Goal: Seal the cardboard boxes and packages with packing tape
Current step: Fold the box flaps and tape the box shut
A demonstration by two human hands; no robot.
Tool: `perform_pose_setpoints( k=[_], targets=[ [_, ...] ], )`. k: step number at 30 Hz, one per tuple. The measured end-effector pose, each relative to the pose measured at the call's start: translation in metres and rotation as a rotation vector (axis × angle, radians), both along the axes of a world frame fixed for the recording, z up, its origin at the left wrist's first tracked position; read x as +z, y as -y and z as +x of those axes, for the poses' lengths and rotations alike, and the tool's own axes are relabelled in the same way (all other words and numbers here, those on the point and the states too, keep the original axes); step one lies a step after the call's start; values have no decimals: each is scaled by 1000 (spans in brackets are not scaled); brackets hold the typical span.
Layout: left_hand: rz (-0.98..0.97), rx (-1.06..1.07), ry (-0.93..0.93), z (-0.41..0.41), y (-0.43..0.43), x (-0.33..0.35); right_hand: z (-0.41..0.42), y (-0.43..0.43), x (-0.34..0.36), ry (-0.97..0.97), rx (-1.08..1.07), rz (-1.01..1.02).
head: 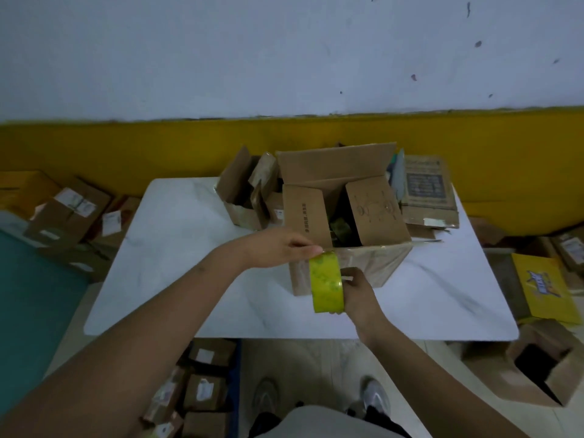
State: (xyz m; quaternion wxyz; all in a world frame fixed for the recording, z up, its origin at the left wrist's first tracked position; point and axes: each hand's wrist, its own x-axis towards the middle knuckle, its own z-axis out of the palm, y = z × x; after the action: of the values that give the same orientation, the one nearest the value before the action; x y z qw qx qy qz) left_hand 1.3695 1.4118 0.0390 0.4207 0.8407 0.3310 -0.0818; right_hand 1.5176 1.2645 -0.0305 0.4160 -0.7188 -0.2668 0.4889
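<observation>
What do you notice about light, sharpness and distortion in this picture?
Head view: dim, flat, bluish light, no hard shadows. Head view: the wide lens stretches the near forearms and slightly bows the yellow wall stripe. Head view: the left hand, tape roll and box look soft, slightly blurred.

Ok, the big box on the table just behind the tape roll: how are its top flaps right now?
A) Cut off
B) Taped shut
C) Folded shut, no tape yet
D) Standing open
D: the flaps of the big box stand up with its inside showing, while the left hand and right hand hold the tape roll in front of it.
</observation>
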Motion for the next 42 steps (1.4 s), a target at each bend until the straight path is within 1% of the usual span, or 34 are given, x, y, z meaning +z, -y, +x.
perform_pose_setpoints(
  k=[3, 5, 6, 8, 9, 10, 13, 14, 15, 17, 18, 20, 22, 23, 27, 29, 32, 33, 34, 35, 38, 42],
  targets=[
    [112, -31, 66, 8, -16, 5, 0, -6, 21, -181, -169, 47],
    [112, -35, 86, 13, -27, 11, -2, -5, 37, -247, -158, 112],
    [82, -31, 74, 16, -32, 14, -4, -3, 41, -206, -88, 179],
    [20, -43, 6, 23, -39, 21, -11, 3, 44, 50, 108, 293],
    [-12, -52, -27, 28, -42, 23, -13, 5, 43, 170, 166, 324],
    [-52, -46, -51, 31, -44, 25, -13, 5, 43, 224, 176, 334],
    [-235, 46, -79, 33, -48, 26, -10, 2, 48, 187, 153, 353],
    [-256, 53, -81, 32, -50, 25, -9, 2, 49, 172, 150, 358],
    [-241, 49, -78, 31, -50, 24, -9, 1, 50, 146, 145, 372],
    [-99, -8, -43, 34, -52, 21, -12, 0, 46, 107, 104, 386],
    [-4, -54, -19, 37, -53, 20, -15, 0, 45, 91, 67, 371],
    [124, -114, 44, 43, -53, 14, -18, 0, 39, 80, 11, 269],
    [191, -89, 94, 45, -53, 5, -19, 4, 31, 98, 23, 135],
    [219, -62, 98, 46, -54, -1, -19, 8, 27, 109, 20, 105],
    [248, 0, 106, 47, -54, -14, -17, 11, 25, 135, 14, 101],
    [251, 20, 86, 48, -54, -16, -18, 11, 27, 197, 34, 111],
    [244, 19, 89, 50, -55, -16, -21, 12, 24, 470, 50, 204],
    [253, 18, 90, 49, -54, -17, -23, 14, 22, 511, 43, 217],
    [267, 26, 93, 48, -55, -18, -25, 16, 20, 511, 42, 194],
    [289, 36, 93, 47, -54, -19, -25, 18, 18, 461, 47, 135],
    [330, 46, 60, 49, -56, -25, -23, 21, 13, 122, 28, -2],
    [325, 71, 54, 48, -55, -33, -17, 7, 3, -91, -40, -43]
  ],
)
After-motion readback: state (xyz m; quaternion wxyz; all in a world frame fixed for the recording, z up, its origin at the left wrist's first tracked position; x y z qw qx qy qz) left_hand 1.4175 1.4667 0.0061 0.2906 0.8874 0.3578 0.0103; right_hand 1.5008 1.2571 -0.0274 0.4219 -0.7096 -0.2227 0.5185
